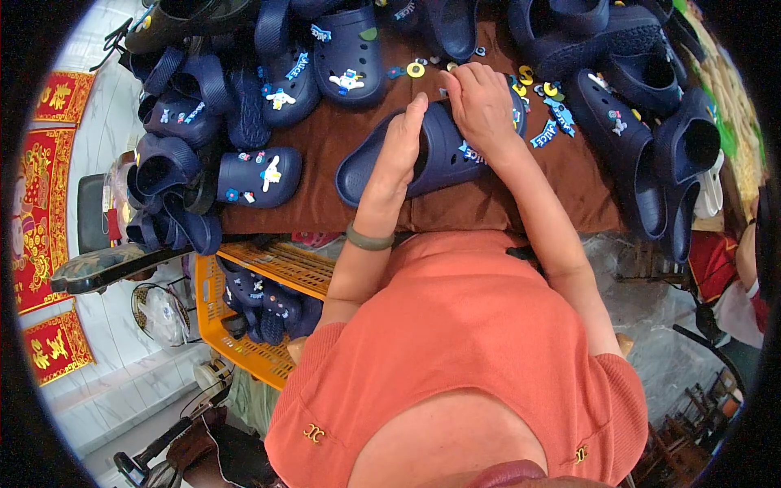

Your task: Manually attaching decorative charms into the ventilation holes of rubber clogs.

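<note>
- Head view: left hand (400, 150) grips the clog (439, 154), fingers inside its opening;
- right hand (482, 106) fingers pinched at its toe;
- clog's long axis lies across the worktop (325, 138).

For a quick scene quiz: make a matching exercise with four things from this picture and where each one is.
Things:
1. left hand
2. right hand
3. yellow crate
4. yellow ring

Places:
A. on the brown cloth, just beyond the held clog
B. below the table edge, with dark clogs inside
C. gripping the clog's open heel end
D. pressing on the clog's toe top

Pairs: 1-C, 2-D, 3-B, 4-A
</note>
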Available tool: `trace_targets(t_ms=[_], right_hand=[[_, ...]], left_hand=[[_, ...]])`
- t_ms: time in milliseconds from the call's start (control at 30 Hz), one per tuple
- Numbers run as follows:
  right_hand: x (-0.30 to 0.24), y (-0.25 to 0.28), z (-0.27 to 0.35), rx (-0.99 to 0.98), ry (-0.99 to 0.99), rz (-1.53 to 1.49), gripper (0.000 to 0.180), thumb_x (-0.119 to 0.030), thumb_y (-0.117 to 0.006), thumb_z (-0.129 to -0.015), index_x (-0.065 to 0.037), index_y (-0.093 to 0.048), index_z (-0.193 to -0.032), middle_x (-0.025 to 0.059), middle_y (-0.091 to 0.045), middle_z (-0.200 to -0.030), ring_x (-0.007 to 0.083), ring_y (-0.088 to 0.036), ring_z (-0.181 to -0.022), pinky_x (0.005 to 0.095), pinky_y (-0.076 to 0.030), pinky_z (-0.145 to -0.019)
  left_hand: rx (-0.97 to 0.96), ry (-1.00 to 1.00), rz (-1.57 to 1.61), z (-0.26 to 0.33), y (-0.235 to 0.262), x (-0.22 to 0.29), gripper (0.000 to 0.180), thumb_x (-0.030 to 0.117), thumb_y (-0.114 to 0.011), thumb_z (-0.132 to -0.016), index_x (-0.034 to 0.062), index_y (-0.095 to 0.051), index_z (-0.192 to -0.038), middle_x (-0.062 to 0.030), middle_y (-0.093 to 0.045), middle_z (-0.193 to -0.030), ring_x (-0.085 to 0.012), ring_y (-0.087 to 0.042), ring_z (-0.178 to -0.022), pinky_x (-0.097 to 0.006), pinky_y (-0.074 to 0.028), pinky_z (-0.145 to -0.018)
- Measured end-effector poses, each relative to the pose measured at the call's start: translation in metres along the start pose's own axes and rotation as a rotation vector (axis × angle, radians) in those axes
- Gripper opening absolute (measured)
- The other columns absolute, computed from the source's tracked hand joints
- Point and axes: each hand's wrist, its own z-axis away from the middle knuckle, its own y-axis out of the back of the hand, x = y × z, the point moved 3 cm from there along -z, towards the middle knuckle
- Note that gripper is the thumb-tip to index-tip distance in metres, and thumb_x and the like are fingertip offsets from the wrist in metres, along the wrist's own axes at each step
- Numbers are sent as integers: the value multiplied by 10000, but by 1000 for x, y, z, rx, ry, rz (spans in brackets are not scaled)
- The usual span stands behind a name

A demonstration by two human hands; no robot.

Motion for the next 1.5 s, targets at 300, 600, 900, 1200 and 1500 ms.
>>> trace_targets(t_ms=[300,600,900,1200,1500], right_hand=[[19,32,44,-36,-14,188,240,-135,-658,-856,-8,-618,-1055,145,-610,-1096,313,-562,-1052,409,-455,-920],[27,44,29,-44,-3,101,137,-132,-691,-825,-38,-603,-872,99,-591,-892,302,-541,-850,405,-455,-757],[36,37,17,-140,97,2,218,-198,-697,-786,-72,-577,-653,80,-546,-726,276,-522,-756,404,-394,-699],[36,36,30,27,112,-5,252,-150,-688,-788,-98,-544,-589,63,-504,-573,263,-533,-565,385,-372,-577],[37,37,30,46,58,0,266,-134,-694,-777,-94,-511,-588,67,-495,-589,265,-536,-590,391,-368,-580]], left_hand=[[58,-9,50,10,0,10,356,322,-521,-961,48,-572,-739,18,-545,-736,-70,-488,-668,-259,-401,-616],[58,50,88,9,-3,10,359,326,-534,-955,43,-586,-739,13,-571,-750,-71,-504,-674,-261,-406,-617],[-5,65,32,13,-7,14,389,342,-526,-954,10,-621,-776,-6,-607,-774,-80,-534,-692,-249,-427,-640],[14,39,10,10,-6,12,400,346,-524,-955,16,-617,-750,0,-602,-758,-75,-521,-679,-252,-419,-624],[-18,34,19,8,-3,8,380,335,-535,-951,32,-602,-731,14,-584,-748,-68,-503,-675,-246,-405,-614]])
